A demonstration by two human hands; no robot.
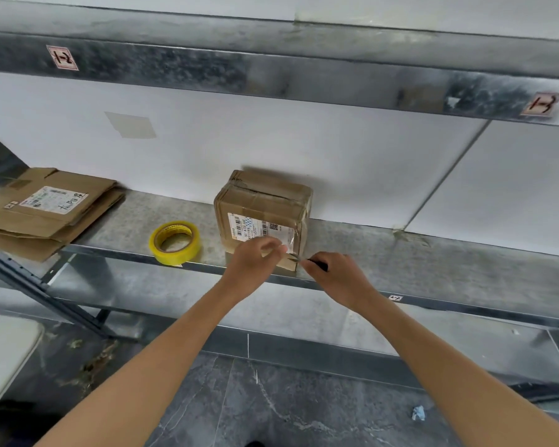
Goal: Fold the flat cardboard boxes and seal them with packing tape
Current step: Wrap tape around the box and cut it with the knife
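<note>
Assembled box (262, 214): I count one, centre frame.
Flat boxes (46, 214): one stack, left edge; I cannot count its layers.
Tape roll (175, 242): one, yellow.
Clear tape strip (289, 241): one.
Hands: two, left hand (255, 259) and right hand (336, 279).
Dark-handled tool (317, 264): one.
Rail tags: I see three, tag (62, 58) upper left, tag (542, 104) upper right, tag (395, 297) right of centre.

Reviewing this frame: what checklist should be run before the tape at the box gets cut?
1. Box folded, standing on the shelf: ok.
2. Left hand pinches the tape strip at the box's front: ok.
3. Right hand grips the black-handled cutter, tip at the strip: ok.
4. Strip pulled taut: cannot tell.
5. Tape roll lies on the shelf, apart from both hands: ok.
6. Flat boxes stacked at the left: ok.
</note>
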